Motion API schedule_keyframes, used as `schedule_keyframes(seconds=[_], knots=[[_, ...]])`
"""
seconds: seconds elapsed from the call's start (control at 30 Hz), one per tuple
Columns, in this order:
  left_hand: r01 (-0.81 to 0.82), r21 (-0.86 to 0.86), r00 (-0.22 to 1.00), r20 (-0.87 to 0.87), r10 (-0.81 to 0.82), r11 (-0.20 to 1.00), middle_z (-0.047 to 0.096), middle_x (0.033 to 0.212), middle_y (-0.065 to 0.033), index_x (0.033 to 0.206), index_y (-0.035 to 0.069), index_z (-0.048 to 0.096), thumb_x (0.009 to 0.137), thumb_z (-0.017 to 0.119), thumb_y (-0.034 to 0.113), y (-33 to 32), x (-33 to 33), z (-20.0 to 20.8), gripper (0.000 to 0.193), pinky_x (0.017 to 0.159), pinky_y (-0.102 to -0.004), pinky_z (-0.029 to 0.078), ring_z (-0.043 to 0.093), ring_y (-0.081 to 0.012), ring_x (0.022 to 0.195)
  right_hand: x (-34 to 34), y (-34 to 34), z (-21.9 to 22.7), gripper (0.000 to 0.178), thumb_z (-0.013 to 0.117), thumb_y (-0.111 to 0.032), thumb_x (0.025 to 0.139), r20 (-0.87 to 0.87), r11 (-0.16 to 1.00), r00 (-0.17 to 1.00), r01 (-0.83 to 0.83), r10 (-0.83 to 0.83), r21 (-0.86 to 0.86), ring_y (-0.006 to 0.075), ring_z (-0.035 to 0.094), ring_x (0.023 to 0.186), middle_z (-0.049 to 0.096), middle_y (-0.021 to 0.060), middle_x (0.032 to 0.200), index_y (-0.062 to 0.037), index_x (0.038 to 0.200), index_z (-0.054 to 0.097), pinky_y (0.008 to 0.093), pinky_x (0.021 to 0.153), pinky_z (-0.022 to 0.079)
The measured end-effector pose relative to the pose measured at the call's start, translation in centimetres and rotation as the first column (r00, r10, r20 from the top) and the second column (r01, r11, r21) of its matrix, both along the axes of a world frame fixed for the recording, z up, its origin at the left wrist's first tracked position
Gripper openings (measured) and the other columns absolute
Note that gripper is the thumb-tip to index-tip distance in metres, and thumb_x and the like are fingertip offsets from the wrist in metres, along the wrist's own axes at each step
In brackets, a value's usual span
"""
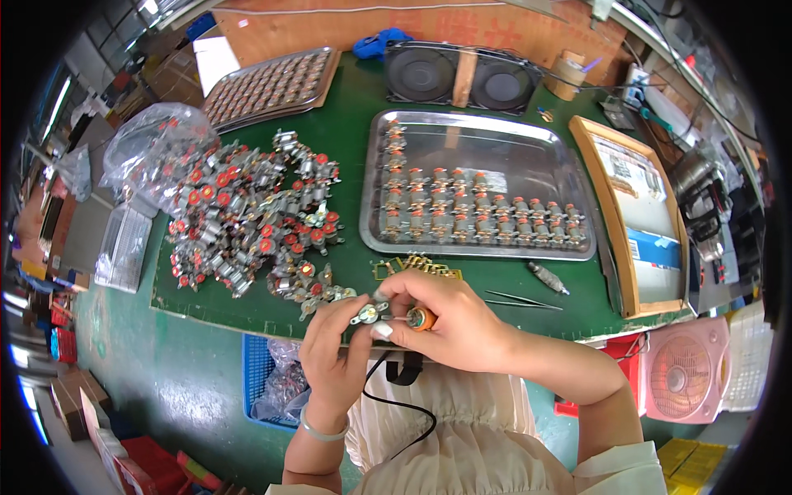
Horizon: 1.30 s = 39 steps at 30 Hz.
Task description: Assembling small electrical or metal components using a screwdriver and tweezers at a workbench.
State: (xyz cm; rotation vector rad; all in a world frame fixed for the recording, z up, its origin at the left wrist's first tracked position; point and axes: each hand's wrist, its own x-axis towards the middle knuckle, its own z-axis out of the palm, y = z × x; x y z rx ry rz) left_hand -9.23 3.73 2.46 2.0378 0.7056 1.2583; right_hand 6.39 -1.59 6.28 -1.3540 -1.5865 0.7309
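Note:
Over the front edge of the green table, my left hand [334,342] pinches a small silvery metal part with mounting ears [368,313] between thumb and fingertips. My right hand [450,322] is closed on a small orange-handled screwdriver [422,318], whose thin metal shaft points left at the part. The two hands almost meet, and the right fingertips hover beside the part. A large heap of similar metal parts with red discs [247,214] lies beyond my left hand. Just past my right hand lie several brass-coloured pieces [421,266], partly hidden by it.
A steel tray [495,140] holds rows of the parts; another filled tray [268,87] stands far left beside a clear plastic bag [157,148]. Tweezers [528,301] and a grey cylindrical piece [548,278] lie right. Beyond are a wooden frame [606,223] and twin black fans [421,74].

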Motion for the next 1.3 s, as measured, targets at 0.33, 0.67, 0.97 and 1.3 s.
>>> schedule_keyframes(seconds=[0.33, 0.67, 0.97, 1.3], knots=[[0.135, -0.038, 0.981, 0.144, -0.128, 0.99, 0.053, 0.099, -0.0111, 0.098, -0.003, 0.051, 0.077, 0.056, -0.004, -0.9, 3.3, -2.1, 0.021, 0.073, -0.0257, 0.045, 0.054, -0.0179, 0.085, 1.9, -2.7, -0.9, 0.018, 0.057, -0.011, 0.062, 0.413, 0.842, 0.847, 0.071, -0.334, 0.534, 0.0239, 0.051, 0.055, 0.042, 0.0094, 0.071, -0.0021, 0.072, 0.044, 0.033, 0.046, 0.043], [0.188, -0.043, 0.982, 0.008, -0.188, 0.981, 0.051, 0.103, -0.0099, 0.104, -0.001, 0.048, 0.084, 0.049, -0.001, -2.3, 6.6, -1.4, 0.02, 0.07, -0.0258, 0.045, 0.054, -0.0154, 0.084, 5.4, -7.2, 0.1, 0.023, 0.06, -0.007, 0.069, 0.135, 0.9, 0.941, 0.243, -0.309, 0.362, 0.031, 0.055, 0.066, 0.05, 0.0122, 0.078, -0.0008, 0.086, 0.047, 0.0375, 0.053, 0.045], [0.214, -0.335, 0.977, 0.075, -0.2, 0.918, 0.055, 0.094, -0.0123, 0.106, -0.004, 0.046, 0.086, 0.051, 0.008, -4.8, 7.5, 2.3, 0.023, 0.07, -0.0257, 0.045, 0.053, -0.0165, 0.08, 19.7, -26.3, 1.8, 0.017, 0.055, -0.021, 0.082, -0.404, 0.14, 0.096, 0.987, -0.91, -0.08, 0.0034, 0.045, 0.047, 0.053, -0.0009, 0.063, -0.0062, 0.09, 0.058, 0.0175, 0.038, 0.034], [0.431, -0.055, 0.894, -0.109, -0.435, 0.9, 0.048, 0.112, -0.0154, 0.122, 0.001, 0.043, 0.092, 0.041, 0.017, -3.0, 7.8, -0.1, 0.034, 0.072, -0.0309, 0.05, 0.054, -0.0255, 0.093, 28.0, -59.0, -9.2, 0.012, 0.061, -0.014, 0.076, -0.797, -0.691, -0.572, 0.657, -0.196, -0.301, 0.0091, 0.034, 0.038, 0.046, 0.0013, 0.055, -0.0073, 0.071, 0.052, 0.0218, 0.036, 0.031]])
